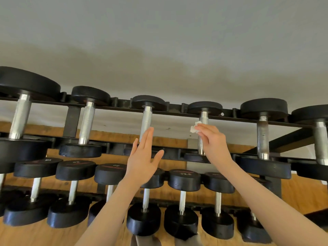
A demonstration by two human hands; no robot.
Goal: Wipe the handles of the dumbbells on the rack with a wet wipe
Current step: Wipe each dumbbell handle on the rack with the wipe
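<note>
Up on the top tier of the black rack (177, 113), the right hand (212, 139) pinches a small crumpled white wet wipe (194, 127) at its fingertips, and the wipe sticks out to the left of the fingers, right against the silver handle (202, 119) of the fourth dumbbell (204, 107) from the left. That handle runs front to back across the rails, basically vertical in the head view, far plate on top. The left hand (143, 157) is flat, fingers straight and together, just in front of the neighbouring dumbbell handle (147, 119), holding nothing. More dumbbells sit on the lower tier.
</note>
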